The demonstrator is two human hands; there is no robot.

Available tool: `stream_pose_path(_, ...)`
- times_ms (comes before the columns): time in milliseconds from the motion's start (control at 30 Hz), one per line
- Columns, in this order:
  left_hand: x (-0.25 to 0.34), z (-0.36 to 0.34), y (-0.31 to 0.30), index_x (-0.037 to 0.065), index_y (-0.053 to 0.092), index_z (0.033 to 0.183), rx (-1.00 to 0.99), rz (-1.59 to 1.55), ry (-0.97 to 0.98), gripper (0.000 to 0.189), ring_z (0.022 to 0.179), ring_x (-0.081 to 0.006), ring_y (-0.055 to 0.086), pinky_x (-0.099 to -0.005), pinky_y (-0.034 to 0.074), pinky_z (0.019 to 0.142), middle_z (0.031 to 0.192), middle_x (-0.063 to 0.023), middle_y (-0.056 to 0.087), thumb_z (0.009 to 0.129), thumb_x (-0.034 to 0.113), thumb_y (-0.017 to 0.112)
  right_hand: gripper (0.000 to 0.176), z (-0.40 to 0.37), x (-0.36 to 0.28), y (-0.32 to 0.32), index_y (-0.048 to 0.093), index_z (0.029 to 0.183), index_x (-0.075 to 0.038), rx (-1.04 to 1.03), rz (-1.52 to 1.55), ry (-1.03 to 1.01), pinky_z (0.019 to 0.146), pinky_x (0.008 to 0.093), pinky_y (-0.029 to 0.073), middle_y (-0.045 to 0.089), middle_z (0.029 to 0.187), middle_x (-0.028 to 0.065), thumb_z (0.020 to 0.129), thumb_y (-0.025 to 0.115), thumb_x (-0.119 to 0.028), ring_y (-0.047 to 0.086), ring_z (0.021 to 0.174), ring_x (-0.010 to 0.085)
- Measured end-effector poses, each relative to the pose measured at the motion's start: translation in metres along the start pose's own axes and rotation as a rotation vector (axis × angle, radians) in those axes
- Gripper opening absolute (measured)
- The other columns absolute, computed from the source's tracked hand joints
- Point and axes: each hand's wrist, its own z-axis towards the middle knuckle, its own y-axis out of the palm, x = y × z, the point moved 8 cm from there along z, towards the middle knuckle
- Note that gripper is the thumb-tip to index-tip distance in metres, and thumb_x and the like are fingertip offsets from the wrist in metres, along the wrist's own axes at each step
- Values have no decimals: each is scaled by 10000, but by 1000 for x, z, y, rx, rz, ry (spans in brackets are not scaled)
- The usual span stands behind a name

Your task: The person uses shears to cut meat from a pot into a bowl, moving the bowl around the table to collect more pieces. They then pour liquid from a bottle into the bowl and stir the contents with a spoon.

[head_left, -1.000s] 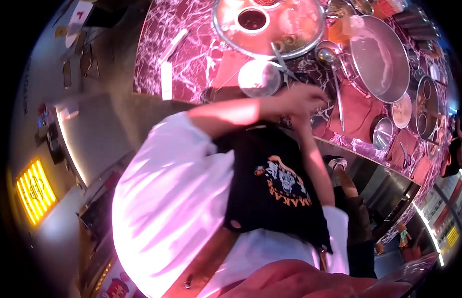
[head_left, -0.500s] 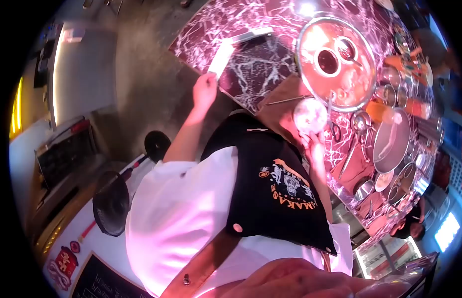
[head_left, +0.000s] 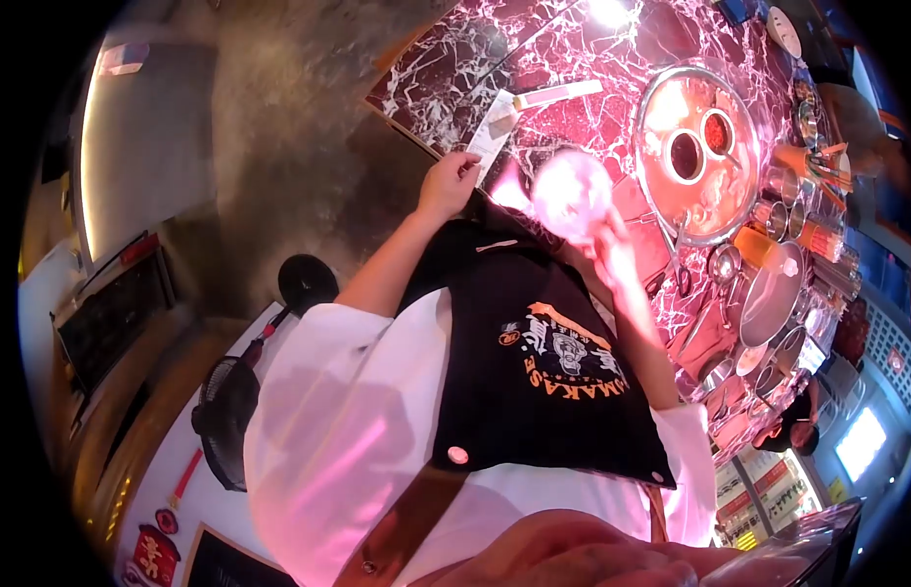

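Note:
My left hand (head_left: 451,186) is at the near edge of the marble-patterned table, its fingers pinched at the lower end of a white printed paper slip (head_left: 493,135). A second pale strip (head_left: 563,93) lies on the tabletop, meeting the slip at an angle. My right hand (head_left: 610,252) grips the rim of a small round bowl (head_left: 571,194) held in front of my apron. Bright light washes the bowl out, so I cannot make out its contents. To the right of the bowl stands a large round metal tray (head_left: 649,186) bearing two small sauce bowls, one dark, one red.
Right of the tray, a ladle (head_left: 726,262), a wide pan (head_left: 772,293), orange containers (head_left: 759,248) and several cups crowd the marble table (head_left: 612,49). A black fan (head_left: 226,421) stands behind me at left. Another person (head_left: 798,421) is at far right.
The bowl has moved leftward with my right hand, nearer my left hand. My left hand has shifted right and lower with its end of the slip. The whole view has shifted.

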Motion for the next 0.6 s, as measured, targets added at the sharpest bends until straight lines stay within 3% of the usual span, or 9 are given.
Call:
stream_pose_path(67,3,-4,-5,52,697,1039,28,17,35,214,744,-243,653,-341,510,679,841,-124,666,878,185,649,548,27,-30,48,388,1458,-88,-152,38,6,515,220,453,652,978,77,924,497,-29,628,637,139)
stream_pose_path(133,2,-3,-8,39,696,1042,5,71,83,207,770,-221,658,-322,517,717,909,-116,686,895,180,661,604,71,-98,110,379,1473,-86,-288,-415,-95,502,226,429,632,898,67,887,504,-5,532,592,121)
stream_pose_path(267,-9,4,-8,36,686,1035,33,98,89,208,785,-270,651,-349,514,718,886,-119,663,875,168,665,549,139,-159,166,436,1429,-62,-397,-596,-76,488,202,414,651,817,56,890,530,-31,582,594,104)
stream_pose_path(333,-1,3,-15,35,681,1030,50,46,123,202,809,-274,645,-350,511,732,898,-116,655,871,158,661,549,195,-163,169,425,1425,-69,-476,-712,-93,461,181,395,702,921,95,894,550,-10,701,717,140)
stream_pose_path(400,-3,-2,-16,34,677,1024,55,-3,152,196,832,-278,640,-352,509,747,911,-113,647,867,149,658,554,225,-158,172,420,1427,-71,-504,-737,19,448,180,391,711,979,120,897,565,-10,730,779,154)
stream_pose_path(467,-10,-1,-12,65,670,1036,42,-2,184,205,958,-305,617,-384,500,836,969,-95,642,860,169,645,550,243,-153,171,421,1427,-73,-512,-826,79,446,176,403,710,998,126,900,564,-14,731,779,152)
stream_pose_path(600,-9,-4,-10,63,669,1032,41,22,185,209,1028,-309,588,-387,484,878,1019,-99,633,853,169,652,557,255,-140,163,408,1444,-81,-541,-916,196,463,162,458,705,1045,139,910,558,-23,730,777,150)
